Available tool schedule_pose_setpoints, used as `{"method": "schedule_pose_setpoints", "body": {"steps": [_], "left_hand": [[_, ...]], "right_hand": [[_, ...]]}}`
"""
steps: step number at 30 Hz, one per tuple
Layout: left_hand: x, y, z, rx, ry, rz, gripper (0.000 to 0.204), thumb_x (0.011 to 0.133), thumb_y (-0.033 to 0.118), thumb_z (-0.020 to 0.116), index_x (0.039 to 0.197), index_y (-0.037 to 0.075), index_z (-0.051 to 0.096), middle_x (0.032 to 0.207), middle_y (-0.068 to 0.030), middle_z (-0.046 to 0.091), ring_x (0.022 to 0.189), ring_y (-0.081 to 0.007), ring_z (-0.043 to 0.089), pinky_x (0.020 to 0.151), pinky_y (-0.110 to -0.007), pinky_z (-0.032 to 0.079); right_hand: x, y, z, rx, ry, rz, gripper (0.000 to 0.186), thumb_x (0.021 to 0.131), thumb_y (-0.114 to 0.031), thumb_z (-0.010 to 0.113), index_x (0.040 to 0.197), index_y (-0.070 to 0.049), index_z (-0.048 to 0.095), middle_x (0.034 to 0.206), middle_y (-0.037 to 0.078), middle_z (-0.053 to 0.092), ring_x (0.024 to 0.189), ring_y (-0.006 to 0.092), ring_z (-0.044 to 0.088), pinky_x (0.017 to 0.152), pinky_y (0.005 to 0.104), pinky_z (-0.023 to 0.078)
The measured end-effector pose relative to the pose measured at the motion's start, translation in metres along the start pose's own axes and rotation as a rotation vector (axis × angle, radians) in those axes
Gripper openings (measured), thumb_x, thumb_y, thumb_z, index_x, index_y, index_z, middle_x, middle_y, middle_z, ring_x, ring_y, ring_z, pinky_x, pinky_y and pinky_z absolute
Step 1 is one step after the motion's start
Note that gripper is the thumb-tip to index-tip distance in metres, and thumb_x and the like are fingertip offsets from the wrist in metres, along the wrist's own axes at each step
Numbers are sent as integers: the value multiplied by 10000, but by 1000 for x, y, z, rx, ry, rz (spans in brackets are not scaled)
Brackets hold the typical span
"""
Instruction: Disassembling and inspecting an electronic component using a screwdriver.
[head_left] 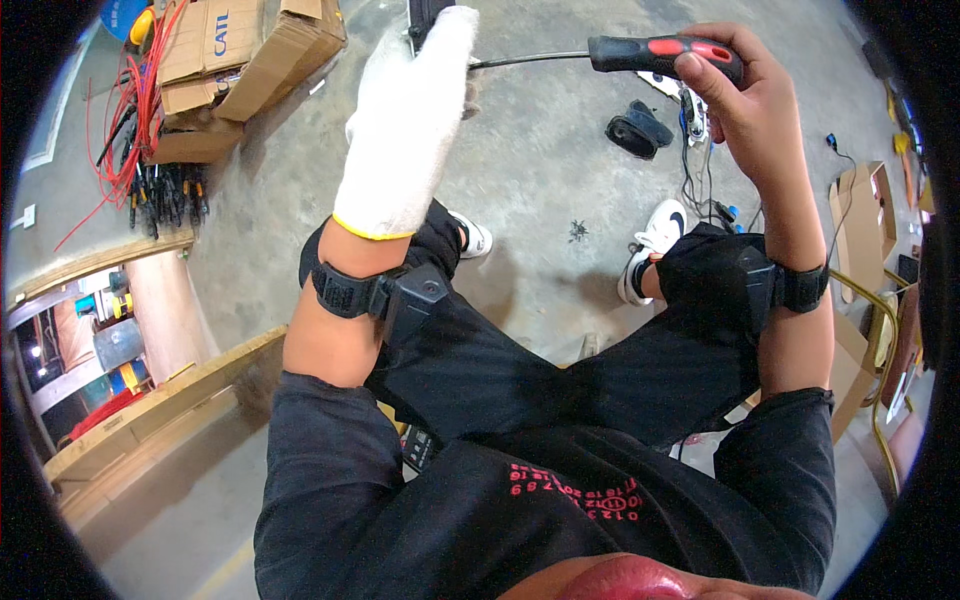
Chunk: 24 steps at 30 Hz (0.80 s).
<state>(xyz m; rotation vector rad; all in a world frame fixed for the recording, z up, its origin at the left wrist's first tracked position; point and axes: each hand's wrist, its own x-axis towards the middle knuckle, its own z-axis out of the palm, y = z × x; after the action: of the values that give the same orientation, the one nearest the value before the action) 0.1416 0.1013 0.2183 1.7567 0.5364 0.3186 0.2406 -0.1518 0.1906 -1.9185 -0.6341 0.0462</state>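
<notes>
Screwdriver, by its look [640, 54], upper right of centre in the frame, lying nearly level; handle black with red inlays, shaft [530, 58] thin and metal, running left to the glove, tip hidden there; handling, as judged: light to middling weight, shaft stiff, handle probably grippy and hard to break, weight likely toward the handle; best hold, the thick handle, fingers clear of the hidden tip

Right hand [745, 90], bare, upper right; closed around the rear of the handle, thumb laid along its near side, fingers wrapped over the far side

Left hand [415, 100], in a white glove [385, 175] with yellow cuff edge, upper left of centre; seemingly closed on a dark piece [429, 18] cut off by the upper edge, fingers mostly hidden; piece looks rigid, its weight and fragility not to be told; glove fabric likely soft, perhaps slippery on smooth faces
</notes>
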Motion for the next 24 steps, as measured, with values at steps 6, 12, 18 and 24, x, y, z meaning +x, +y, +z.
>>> {"method": "schedule_pose_setpoints", "body": {"steps": [6,12,18,24], "left_hand": [[1,1,0,72,6,13,417,945,437,637,1008,24,643,784,-23,599,653,-109,592,622,-271,512],[-7,0,5,264,77,-8,466,925,480,642,1015,23,656,781,-33,607,666,-113,590,656,-284,505],[-14,12,11,546,176,229,406,946,376,626,1047,-17,625,880,-206,672,845,-330,681,778,-438,533],[-16,5,10,286,211,299,388,958,376,615,1020,-7,632,836,-202,664,796,-340,673,751,-450,536]], "right_hand": [[7,-6,10,-62,18,243,605,946,-612,586,965,-20,713,631,40,646,415,64,464,385,229,349],[7,-7,5,-55,-83,520,618,962,-633,509,890,-53,711,576,26,590,366,88,415,338,256,272],[3,4,19,189,-163,739,618,973,-615,476,807,-52,669,525,-5,525,364,99,356,391,272,284],[2,37,24,493,39,517,410,1029,-376,545,1086,27,596,941,127,675,818,254,710,724,294,558]]}}
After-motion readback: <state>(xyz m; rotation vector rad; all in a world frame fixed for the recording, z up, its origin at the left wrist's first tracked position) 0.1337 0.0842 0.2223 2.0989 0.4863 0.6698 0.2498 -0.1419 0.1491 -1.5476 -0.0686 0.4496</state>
